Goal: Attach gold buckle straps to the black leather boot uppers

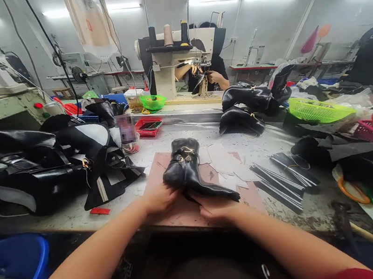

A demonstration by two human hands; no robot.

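Note:
A black leather boot upper (pixel 188 167) with a gold buckle strap lies on a pinkish cutting mat (pixel 179 209) at the near edge of the worktable. My left hand (pixel 158 198) grips its lower left side, fingers curled round the leather. My right hand (pixel 216 208) holds it from underneath on the right, fingers tucked below the pointed flap. Both forearms reach in from the bottom of the view.
A heap of black boot uppers (pixel 46 171) covers the left of the table; more (pixel 250 106) lie at the back right. Black strips (pixel 284 173), green baskets (pixel 320 111), a red tray (pixel 148 127) and a blue bin (pixel 18 265) surround me. A person sews at a machine (pixel 181 60) opposite.

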